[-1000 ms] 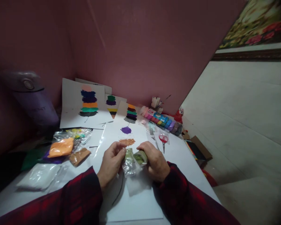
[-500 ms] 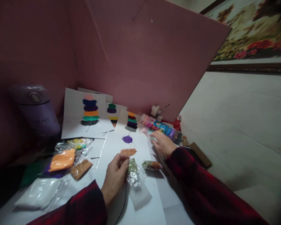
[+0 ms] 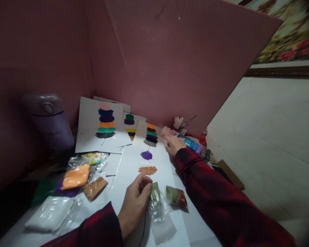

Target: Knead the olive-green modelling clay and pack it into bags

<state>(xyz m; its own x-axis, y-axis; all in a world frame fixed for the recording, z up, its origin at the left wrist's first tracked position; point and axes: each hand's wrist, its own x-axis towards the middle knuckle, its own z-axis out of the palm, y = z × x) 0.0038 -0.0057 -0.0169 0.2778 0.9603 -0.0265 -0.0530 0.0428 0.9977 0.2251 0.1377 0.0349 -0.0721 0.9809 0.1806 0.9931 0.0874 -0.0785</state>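
My left hand (image 3: 136, 202) is closed in a pinch at the edge of a clear plastic bag of olive-green clay (image 3: 156, 193) on the white paper (image 3: 128, 164). That paper bears a purple patch and an orange-brown patch of colour. My right hand (image 3: 173, 144) reaches to the left end of a long pack of coloured clay (image 3: 186, 140); its fingertips are partly hidden, and I cannot tell if they grip anything. Between my arms lies another small clear bag (image 3: 176, 197) with green and reddish-brown contents.
Bags of orange clay (image 3: 76, 176), brown clay (image 3: 95, 188) and white clay (image 3: 50, 213) lie at left. A purple bottle (image 3: 50, 120) stands behind them. Painted sheets (image 3: 87, 137) lean against the pink panel (image 3: 157, 61). A brown box edge (image 3: 233, 176) is at right.
My right hand has moved left and farther away, along the clay pack to its left end. The green and reddish bag has turned and lies slightly nearer. My left hand keeps its pinch.
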